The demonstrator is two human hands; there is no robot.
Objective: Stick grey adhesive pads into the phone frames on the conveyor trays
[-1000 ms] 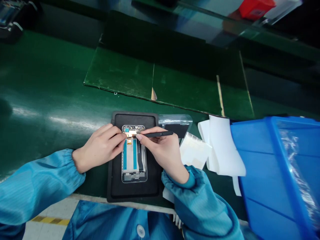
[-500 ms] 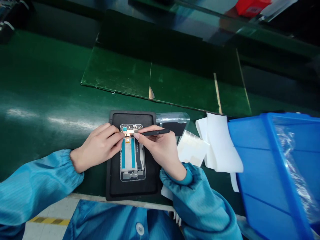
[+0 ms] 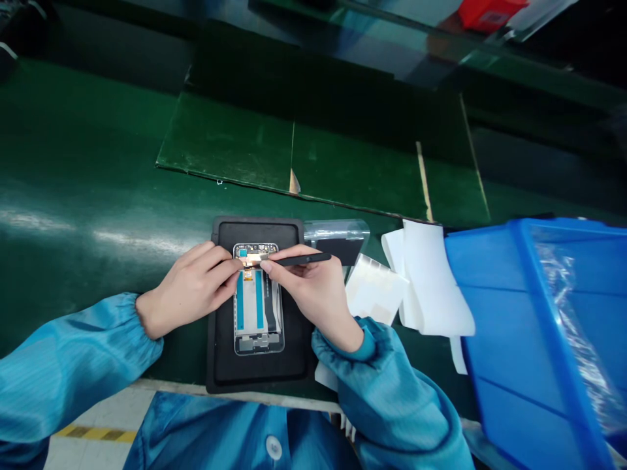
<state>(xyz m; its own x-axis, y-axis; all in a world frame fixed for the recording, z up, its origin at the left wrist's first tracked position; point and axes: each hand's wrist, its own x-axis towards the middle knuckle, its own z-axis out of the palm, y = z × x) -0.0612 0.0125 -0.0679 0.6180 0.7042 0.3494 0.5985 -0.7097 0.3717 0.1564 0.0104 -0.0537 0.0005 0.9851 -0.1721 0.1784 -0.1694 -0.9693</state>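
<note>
The phone (image 3: 252, 303) lies in a tray (image 3: 298, 362) at the desk's (image 3: 98, 163) near edge, a blue bin (image 3: 509, 307) farther right. My right grip (image 3: 318, 287) pinches a tool (image 3: 309, 259); what my left grip (image 3: 191, 284) holds, I cannot tell.

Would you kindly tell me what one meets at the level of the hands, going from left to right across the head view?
Left hand → opened smartphone → right hand → squarish white sheet → curled white sheet → blue plastic bin.
</note>
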